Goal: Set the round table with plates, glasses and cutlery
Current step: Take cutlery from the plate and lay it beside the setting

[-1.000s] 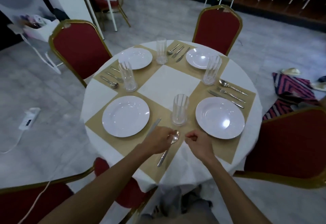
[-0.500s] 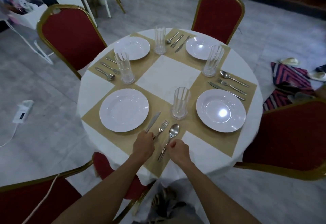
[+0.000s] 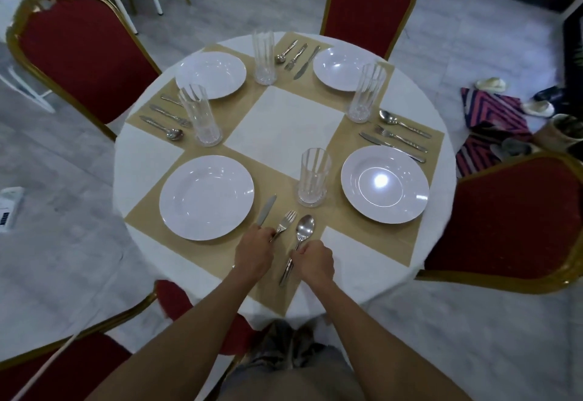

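Observation:
The round table [image 3: 372, 261] has a white cloth and tan placemats. Several white plates sit on it, the nearest plate [image 3: 206, 197] at front left. Right of that plate lie a knife [image 3: 266, 209], a fork [image 3: 286, 223] and a spoon [image 3: 302, 236], with a ribbed glass [image 3: 314, 176] beyond them. My left hand [image 3: 254, 252] is closed over the handles of the knife and fork. My right hand [image 3: 314, 263] pinches the spoon's handle. The other places each hold a plate, a glass and cutlery.
Red chairs with gold frames stand around the table: one at far left [image 3: 82, 56], one at the back [image 3: 367, 6], one at right [image 3: 511, 214], one at near left [image 3: 56, 366]. Striped cloth and shoes [image 3: 492, 116] lie on the floor to the right.
The knife, fork and spoon now lie side by side beside the near plate. Both hands slid back along the handles towards me, and my view dropped closer over the table.

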`<state>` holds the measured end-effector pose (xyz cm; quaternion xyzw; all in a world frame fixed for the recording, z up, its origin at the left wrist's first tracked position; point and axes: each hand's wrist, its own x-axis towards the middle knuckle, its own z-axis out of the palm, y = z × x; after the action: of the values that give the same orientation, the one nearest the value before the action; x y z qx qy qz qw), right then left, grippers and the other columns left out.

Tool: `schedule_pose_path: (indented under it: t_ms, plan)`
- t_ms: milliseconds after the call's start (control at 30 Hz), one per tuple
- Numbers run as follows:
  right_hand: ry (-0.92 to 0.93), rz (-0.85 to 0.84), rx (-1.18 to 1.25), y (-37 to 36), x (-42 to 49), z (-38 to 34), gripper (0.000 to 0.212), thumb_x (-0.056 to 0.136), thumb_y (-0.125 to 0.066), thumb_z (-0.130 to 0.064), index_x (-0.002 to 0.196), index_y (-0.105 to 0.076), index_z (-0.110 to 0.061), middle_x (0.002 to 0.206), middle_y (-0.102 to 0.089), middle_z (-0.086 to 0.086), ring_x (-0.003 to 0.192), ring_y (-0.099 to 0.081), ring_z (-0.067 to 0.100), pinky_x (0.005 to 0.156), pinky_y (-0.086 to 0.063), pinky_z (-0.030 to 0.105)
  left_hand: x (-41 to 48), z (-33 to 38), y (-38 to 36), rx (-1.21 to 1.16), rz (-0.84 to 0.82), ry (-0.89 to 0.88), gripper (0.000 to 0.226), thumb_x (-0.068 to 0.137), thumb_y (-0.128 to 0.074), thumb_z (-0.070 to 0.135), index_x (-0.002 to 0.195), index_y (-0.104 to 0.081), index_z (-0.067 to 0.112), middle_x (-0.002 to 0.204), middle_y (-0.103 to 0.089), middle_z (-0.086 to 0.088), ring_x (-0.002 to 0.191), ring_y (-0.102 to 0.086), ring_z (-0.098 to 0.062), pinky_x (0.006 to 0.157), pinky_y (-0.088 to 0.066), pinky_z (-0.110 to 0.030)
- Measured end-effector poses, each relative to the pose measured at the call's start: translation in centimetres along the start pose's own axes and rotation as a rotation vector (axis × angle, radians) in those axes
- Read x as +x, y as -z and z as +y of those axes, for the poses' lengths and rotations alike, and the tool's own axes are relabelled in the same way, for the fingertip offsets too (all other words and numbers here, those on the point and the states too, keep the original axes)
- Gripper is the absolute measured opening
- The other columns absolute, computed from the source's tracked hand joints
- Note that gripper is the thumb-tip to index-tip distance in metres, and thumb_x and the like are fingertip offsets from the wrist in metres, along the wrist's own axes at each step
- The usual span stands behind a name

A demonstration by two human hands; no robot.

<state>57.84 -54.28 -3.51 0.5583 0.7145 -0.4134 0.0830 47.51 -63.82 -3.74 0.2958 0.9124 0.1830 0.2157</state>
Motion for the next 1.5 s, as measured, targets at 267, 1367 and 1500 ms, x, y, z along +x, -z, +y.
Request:
schedule_pose_path:
  t_ms: [267,1367,1500]
  plan:
    - [-0.085,0.044,0.050,-0.3,-0.9,0.1,0.022,0.079,-0.066,-0.034,0.081,-0.072,-0.013,0.080,-0.069,0.004,0.075,-0.064,0.024,0.062,-0.045,0.025,0.1,-0.4,-0.4,-0.053,0.013,-0.094,0.021,0.092,-0.055,0.016,0.101,-0.073,0.020,0.094,-0.060,-0.008,0.084,-0.062,-0.027,0.073,-0.052,-0.036]
    - [-0.087,0.067,0.160,-0.6,-1.4,0.5,0.021,0.084,-0.070,-0.027,0.073,-0.073,-0.010,0.071,-0.072,0.005,0.072,-0.069,0.018,0.064,-0.052,0.025,-0.2,-0.3,-0.1,-0.028,0.039,-0.096,0.015,0.089,-0.060,0.018,0.089,-0.073,0.010,0.082,-0.070,-0.007,0.076,-0.065,-0.023,0.064,-0.051,-0.031]
    - [-0.091,0.067,0.154,-0.6,-1.4,0.4,0.022,0.085,-0.070,-0.026,0.067,-0.069,-0.012,0.068,-0.069,0.003,0.069,-0.068,0.018,0.060,-0.048,0.023,-0.1,-0.3,0.0,-0.028,0.038,-0.096,0.016,0.089,-0.060,0.018,0.091,-0.073,0.010,0.083,-0.070,-0.007,0.076,-0.065,-0.023,0.064,-0.052,-0.032]
